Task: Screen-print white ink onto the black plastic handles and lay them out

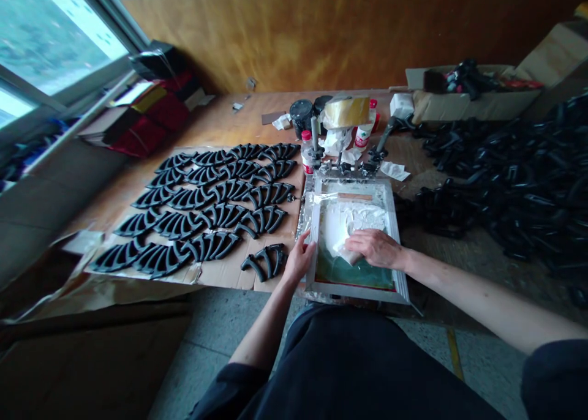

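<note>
- My right hand [374, 248] lies flat, fingers together, on a wad of white cloth [346, 248] near the middle of the screen. I can't tell whether it is gripping the cloth or only pressing on it.
- My left hand [298, 258] is at the left edge of the aluminium screen frame [394, 236]. I can't tell whether it is clamped on the rail or only resting there.
- The hands are apart. The right is the nearer to the cloth, which lies just to the left of its fingertips and between the two hands.
- The frame lies flat in front of my body, its long axis running up the picture, away from me.
- White paste [353, 215] covers the upper part of the mesh, with a green patch [356, 276] below it.
- Hinge clamps [349, 169] sit along the frame's far rail.
- To the left, rows of black moulded parts [211, 245] lie on a cardboard sheet [220, 273].
- At upper centre, black tins [301, 115], a roll of tape [346, 111] and a red-capped bottle [307, 153] stand on the wooden surface [220, 123].
- At right lies a heap of black parts [519, 187]. At upper right, a cardboard box [473, 106] holds more dark items [463, 80].
</note>
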A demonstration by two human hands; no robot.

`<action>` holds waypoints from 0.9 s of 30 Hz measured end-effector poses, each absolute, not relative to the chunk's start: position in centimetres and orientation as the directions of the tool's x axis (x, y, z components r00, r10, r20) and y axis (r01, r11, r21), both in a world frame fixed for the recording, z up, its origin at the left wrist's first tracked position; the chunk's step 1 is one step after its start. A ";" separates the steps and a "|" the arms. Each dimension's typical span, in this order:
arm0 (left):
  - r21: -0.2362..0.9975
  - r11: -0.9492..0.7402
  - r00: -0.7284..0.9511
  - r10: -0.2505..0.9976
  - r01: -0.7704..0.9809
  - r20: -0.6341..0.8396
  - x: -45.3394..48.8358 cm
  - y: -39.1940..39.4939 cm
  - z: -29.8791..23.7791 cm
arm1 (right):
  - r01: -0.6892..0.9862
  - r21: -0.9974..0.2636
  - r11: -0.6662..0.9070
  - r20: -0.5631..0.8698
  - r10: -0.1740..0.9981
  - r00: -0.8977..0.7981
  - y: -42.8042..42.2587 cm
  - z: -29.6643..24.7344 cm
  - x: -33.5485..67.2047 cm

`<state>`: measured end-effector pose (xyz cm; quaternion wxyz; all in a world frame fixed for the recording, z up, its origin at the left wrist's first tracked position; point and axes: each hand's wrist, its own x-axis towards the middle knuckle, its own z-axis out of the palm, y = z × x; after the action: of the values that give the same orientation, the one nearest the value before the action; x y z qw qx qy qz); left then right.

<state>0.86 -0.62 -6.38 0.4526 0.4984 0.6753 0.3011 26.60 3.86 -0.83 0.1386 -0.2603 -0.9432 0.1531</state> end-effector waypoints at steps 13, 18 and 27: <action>0.878 0.360 -0.080 0.932 0.316 -0.354 1.0 -0.7 -5.5 | 0.531 -0.344 0.774 0.300 0.627 -0.719 3.0 -2.0 26.1; 0.914 0.319 -0.050 0.947 0.252 -0.317 0.9 -0.8 -2.4 | 0.690 -0.412 0.595 0.337 0.803 -0.492 9.0 2.0 24.5; 0.997 -0.049 -0.100 0.994 -0.057 0.043 2.9 2.8 8.1 | 0.718 -0.654 0.237 0.376 0.926 0.038 13.4 1.3 37.4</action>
<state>2.87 2.78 8.09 0.4777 0.4710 0.4974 0.5501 37.39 13.40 1.32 0.3932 -0.6036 -0.6809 0.1320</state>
